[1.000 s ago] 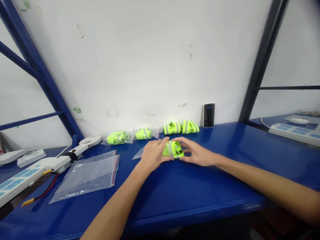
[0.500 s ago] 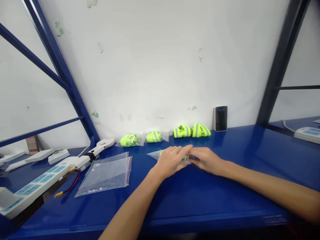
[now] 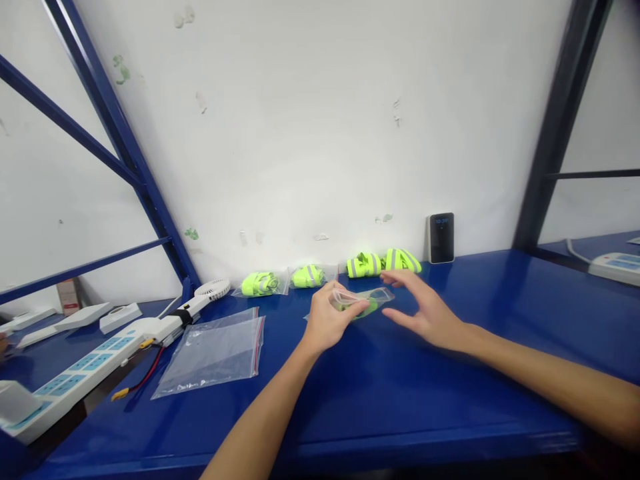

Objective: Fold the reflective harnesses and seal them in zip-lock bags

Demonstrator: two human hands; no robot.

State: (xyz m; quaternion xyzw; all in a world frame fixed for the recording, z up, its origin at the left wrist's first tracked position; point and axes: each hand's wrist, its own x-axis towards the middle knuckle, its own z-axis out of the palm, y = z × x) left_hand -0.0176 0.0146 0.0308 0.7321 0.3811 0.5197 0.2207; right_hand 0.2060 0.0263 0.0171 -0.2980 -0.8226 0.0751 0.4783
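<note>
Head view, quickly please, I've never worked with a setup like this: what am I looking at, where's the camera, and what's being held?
There's no machine here: these are a person's bare hands, seen from a camera worn on their head, looking forward and down. The left hand holds a clear bag with something yellow-green inside. The right hand is open beside it, fingers apart. On the blue table, two bagged bundles and two unbagged striped bundles lie near the wall. Flat clear bags lie to the left, near a white power strip. A dark-faced device stands at the back right.
</note>
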